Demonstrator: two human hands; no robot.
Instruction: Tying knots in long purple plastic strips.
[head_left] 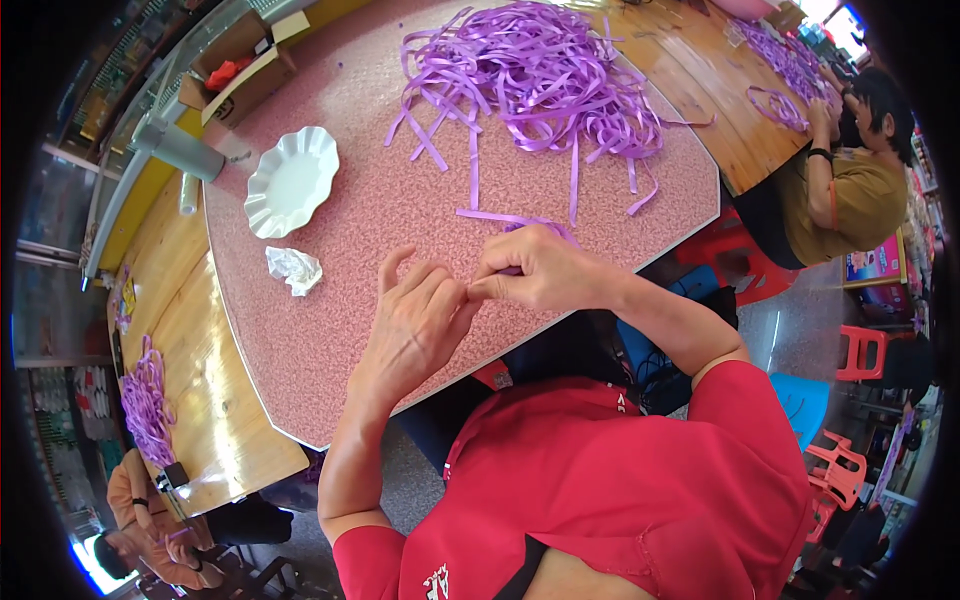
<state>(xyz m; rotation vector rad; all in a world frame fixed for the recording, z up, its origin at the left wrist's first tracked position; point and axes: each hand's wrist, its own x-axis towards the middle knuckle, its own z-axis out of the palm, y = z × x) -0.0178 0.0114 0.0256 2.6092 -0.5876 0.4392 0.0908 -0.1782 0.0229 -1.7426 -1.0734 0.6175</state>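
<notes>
Both my hands meet over the near edge of the pink speckled table (370, 200). In my right hand (545, 268) a purple ribbon (490, 214) is gripped, its tail running out past the knuckles and lying toward the left on the tabletop. A bit of purple shows between the right thumb and fingers. My left hand (418, 318) is pinched against the right fingertips, little finger raised; what it holds there is hidden. Beyond the hands lies a big tangled heap of purple ribbons (530, 75), with several loose ends hanging toward me.
On the left are a white scalloped dish (293, 182), a crumpled white tissue (294, 271), a grey tumbler (180, 146) and an open cardboard box (245, 80). People sit at wooden tables (200, 380) on both sides with more ribbons (148, 405). Red stools (745, 262) stand at right.
</notes>
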